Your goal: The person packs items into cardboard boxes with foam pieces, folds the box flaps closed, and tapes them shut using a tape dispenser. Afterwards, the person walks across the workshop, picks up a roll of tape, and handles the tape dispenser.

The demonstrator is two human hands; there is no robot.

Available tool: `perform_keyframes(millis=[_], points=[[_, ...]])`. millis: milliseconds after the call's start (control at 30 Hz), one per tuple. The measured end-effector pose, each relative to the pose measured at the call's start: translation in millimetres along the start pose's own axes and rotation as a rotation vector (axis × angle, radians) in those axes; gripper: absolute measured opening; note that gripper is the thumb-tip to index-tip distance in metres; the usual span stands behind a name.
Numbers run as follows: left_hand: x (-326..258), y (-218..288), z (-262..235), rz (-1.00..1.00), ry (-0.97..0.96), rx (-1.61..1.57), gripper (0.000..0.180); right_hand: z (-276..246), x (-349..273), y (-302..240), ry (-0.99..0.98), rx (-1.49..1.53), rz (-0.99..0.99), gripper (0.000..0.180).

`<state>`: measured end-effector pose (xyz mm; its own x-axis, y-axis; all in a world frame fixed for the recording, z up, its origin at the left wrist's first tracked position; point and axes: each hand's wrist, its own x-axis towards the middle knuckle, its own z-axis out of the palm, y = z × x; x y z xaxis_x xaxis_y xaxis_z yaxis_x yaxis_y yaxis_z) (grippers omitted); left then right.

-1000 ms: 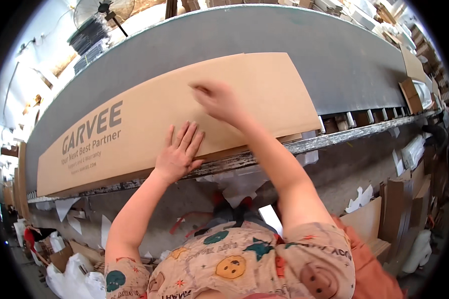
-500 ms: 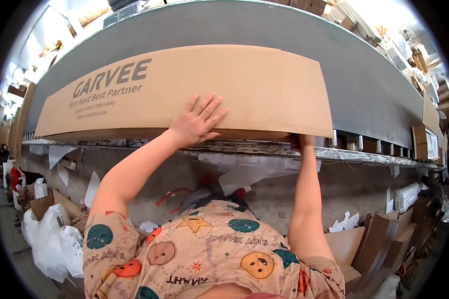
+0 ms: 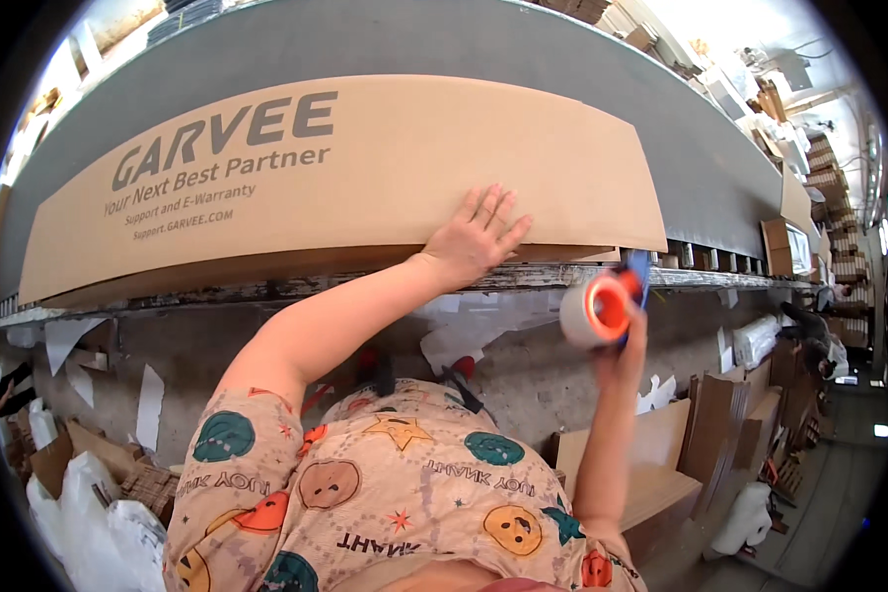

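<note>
With our right hand (image 3: 629, 347) fingers clamped on the tape dispenser (image 3: 579, 316), left hand (image 3: 467, 244) fingers spread, we could — pressing unevenly — skew the cardboard carton (image 3: 395, 173).

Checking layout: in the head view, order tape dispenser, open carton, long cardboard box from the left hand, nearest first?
1. Long cardboard box: directly under the left hand, touching.
2. Tape dispenser: to the right, in the right hand.
3. Open carton: farther right.
</note>
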<state>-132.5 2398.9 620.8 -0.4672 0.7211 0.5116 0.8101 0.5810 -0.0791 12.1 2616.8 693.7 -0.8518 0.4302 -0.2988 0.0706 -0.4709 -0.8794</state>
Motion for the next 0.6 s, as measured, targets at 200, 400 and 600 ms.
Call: perform_keyframes(millis=[200, 400, 600], points=[[-6.5, -7.3, 0.1, 0.116, 0.064, 0.004, 0.048, 164.8, 82.9, -91.4, -0.050, -1.377, -0.540, 0.051], [-14.6, -12.2, -2.2, 0.105, 0.087, 0.013, 0.041, 128.8, 71.7, -38.6, -0.286, -1.818, -0.470, 0.062], [-12.6, -11.9, 4.7, 0.139, 0.110, -0.027, 0.041, 116.9, 64.6, -30.0, -0.222, -1.830, -0.376, 0.060]])
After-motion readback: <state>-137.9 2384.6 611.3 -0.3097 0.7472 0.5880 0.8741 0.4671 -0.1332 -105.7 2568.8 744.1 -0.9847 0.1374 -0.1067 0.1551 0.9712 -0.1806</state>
